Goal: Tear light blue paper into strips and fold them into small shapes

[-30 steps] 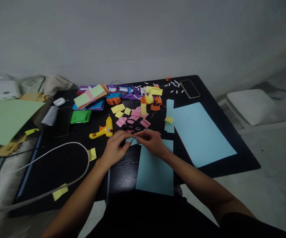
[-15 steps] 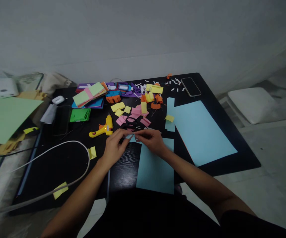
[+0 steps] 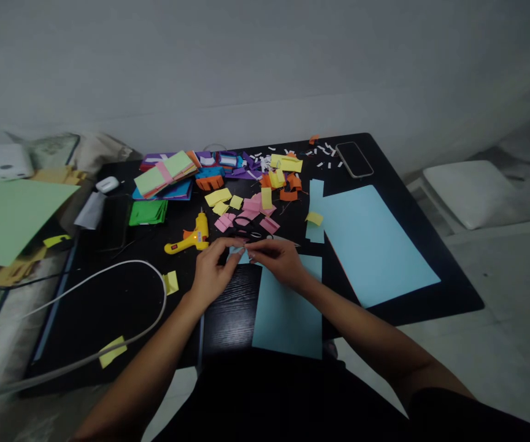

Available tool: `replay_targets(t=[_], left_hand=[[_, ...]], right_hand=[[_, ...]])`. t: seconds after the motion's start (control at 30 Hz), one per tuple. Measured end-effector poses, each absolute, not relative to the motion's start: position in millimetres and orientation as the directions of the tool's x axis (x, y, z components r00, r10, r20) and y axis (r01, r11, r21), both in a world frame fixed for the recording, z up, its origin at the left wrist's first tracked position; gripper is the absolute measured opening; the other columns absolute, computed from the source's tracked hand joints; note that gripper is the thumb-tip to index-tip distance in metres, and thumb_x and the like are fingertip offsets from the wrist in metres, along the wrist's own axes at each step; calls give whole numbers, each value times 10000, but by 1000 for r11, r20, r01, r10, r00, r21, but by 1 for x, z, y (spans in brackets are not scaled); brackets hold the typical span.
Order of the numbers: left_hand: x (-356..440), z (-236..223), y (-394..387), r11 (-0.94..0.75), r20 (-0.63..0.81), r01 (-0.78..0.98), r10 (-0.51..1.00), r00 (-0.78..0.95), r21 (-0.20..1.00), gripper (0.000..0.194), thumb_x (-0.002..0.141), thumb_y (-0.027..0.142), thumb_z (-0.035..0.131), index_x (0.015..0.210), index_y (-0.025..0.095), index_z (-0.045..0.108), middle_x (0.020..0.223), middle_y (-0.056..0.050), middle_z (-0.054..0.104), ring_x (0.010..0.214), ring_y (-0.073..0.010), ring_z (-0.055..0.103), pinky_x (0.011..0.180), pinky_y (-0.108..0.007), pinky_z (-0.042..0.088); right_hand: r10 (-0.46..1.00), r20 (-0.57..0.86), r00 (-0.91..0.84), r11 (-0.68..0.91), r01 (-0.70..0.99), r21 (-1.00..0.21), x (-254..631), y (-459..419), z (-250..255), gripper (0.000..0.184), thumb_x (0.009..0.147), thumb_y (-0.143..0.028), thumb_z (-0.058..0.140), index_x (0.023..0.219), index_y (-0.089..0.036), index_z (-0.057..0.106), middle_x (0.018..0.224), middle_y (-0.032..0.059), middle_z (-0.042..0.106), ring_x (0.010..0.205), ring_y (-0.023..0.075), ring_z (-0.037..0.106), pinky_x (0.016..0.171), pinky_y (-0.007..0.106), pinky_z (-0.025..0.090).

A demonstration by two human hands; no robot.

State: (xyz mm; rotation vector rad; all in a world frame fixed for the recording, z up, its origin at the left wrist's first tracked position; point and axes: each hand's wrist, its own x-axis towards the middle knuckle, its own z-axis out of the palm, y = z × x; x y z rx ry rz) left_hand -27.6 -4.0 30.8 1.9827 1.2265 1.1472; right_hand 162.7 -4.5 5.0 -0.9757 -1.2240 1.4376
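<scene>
Between my fingertips is a small light-blue paper piece (image 3: 243, 258), partly hidden by the fingers. My left hand (image 3: 214, 267) pinches it from the left, and my right hand (image 3: 280, 261) grips it from the right, so both are closed on it. Under my right wrist lies a large blue paper sheet (image 3: 288, 313). Just beyond the fingers are dark-handled scissors (image 3: 246, 228), partly covered by pink paper pieces (image 3: 253, 205). A yellow hot glue gun (image 3: 191, 236) rests to the left of my left hand.
A larger blue sheet (image 3: 378, 245) and a narrow blue strip (image 3: 315, 202) lie to the right. Behind are a phone (image 3: 354, 159), white scraps, orange and yellow pieces and a stack of coloured paper (image 3: 168, 175). A white cable (image 3: 154, 276) loops across the left side.
My fingertips have shifted slightly on the small blue paper piece, which shows a little more at the left. The other things lie as before.
</scene>
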Motion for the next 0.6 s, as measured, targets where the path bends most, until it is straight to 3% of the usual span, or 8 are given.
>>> replay_targets(t=[0.33, 0.6], left_hand=[[-26, 32, -7, -425, 377, 466, 905, 197, 776, 70, 960, 251, 657, 991, 204, 698, 945, -16, 760, 889, -174, 719, 831, -296, 557], [-25, 30, -8, -421, 374, 468, 907, 195, 777, 63, 947, 255, 674, 977, 207, 703, 925, -17, 758, 874, -179, 710, 818, -306, 548]], right_hand=[[974, -4, -227, -55, -219, -974, 162, -4, 6, 291, 789, -413, 845, 1009, -227, 807, 926, 37, 801, 791, 174, 756, 820, 358, 642], [989, 6, -148, -16, -148, -989, 159, -8, 11, 273, 773, -411, 853, 960, -218, 804, 963, 54, 816, 868, 203, 774, 846, 352, 635]])
